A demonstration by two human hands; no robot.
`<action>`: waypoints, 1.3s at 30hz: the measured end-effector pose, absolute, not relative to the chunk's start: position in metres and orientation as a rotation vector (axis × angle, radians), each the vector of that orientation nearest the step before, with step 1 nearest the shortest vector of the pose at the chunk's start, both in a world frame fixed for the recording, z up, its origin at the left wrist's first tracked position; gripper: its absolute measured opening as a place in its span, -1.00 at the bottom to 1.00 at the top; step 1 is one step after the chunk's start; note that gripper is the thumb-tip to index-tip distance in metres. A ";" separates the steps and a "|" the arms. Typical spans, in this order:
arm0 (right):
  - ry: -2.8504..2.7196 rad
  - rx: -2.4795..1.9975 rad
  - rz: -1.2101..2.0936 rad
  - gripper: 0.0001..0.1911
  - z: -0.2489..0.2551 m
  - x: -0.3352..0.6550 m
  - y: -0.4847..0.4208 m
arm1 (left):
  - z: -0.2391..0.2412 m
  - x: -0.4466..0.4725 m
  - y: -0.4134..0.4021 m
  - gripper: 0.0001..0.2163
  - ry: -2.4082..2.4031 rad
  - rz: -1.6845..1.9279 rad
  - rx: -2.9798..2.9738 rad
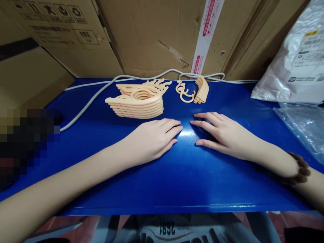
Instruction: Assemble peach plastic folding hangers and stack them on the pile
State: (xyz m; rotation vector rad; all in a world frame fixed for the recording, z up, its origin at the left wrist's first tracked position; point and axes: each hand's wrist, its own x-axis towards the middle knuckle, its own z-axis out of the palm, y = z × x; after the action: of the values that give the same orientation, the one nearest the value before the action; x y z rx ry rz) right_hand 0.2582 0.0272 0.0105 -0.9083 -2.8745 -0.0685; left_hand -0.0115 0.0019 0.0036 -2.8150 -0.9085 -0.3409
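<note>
My left hand (159,138) rests palm down on the blue tabletop (162,182), fingers stretched out and holding nothing. Facing it across a small gap, my right hand (215,131) lies with its fingers apart, also without anything in it. Just beyond the left hand sits a neat stack of cream plastic hangers (138,109), their hooks toward the back. Past the right hand are several loose cream hooks (186,96) beside a small bundle of curved cream tubes (201,89). Neither hand touches these pieces.
Cardboard boxes (157,30) wall off the back and left. A grey-white cable (93,98) runs along the rear edge. At right lie a labelled plastic mailing bag (291,67) and a clear plastic bag (301,125). A pixelated dark area covers the left edge.
</note>
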 end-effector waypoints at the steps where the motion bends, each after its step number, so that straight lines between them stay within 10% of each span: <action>1: -2.879 -0.907 -0.075 -0.37 0.010 0.258 0.027 | 0.010 -0.014 0.002 -0.68 -0.885 -0.390 -2.832; 9: -2.895 -0.925 -0.086 -0.37 0.011 0.257 0.027 | 0.071 -0.088 0.036 -0.72 -1.419 -1.113 -2.262; 19: -2.901 -0.936 -0.093 -0.37 0.011 0.259 0.028 | 0.053 -0.147 0.080 -0.27 -1.567 -0.606 -2.658; 39: -2.905 -0.928 -0.117 -0.36 0.011 0.258 0.028 | 0.036 -0.148 0.093 -0.28 -1.468 -0.588 -2.499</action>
State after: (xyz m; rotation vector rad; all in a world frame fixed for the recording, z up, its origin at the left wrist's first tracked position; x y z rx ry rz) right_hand 0.2580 0.0279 0.0105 -0.9281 -2.9046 -0.1169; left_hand -0.1478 0.0928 0.0361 -2.4992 -1.4675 -0.5877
